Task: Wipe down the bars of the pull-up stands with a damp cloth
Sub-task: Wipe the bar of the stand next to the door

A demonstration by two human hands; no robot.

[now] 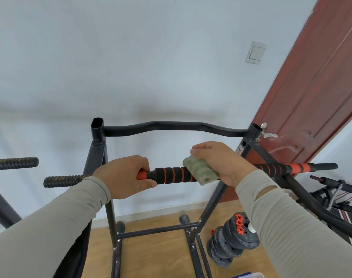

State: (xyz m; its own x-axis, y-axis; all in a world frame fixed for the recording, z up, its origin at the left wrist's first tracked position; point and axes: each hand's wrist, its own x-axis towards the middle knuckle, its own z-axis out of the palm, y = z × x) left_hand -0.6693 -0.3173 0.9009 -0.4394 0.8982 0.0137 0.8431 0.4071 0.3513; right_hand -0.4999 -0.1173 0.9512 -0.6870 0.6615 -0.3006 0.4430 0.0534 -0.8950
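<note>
A black pull-up stand (111,213) stands in front of me. Its near bar (172,175) runs left to right, padded in black foam with orange rings. My left hand (124,176) grips this bar at its orange left part. My right hand (221,162) holds a pale green cloth (199,170) wrapped over the bar near the middle. A bent black back bar (171,127) joins the two uprights behind.
A stack of black weight plates (229,243) with orange fittings lies on the wooden floor at the right. A red-brown door (311,87) stands behind on the right. Other exercise gear (335,195) sits at far right, and a second ribbed bar (14,163) juts in at left.
</note>
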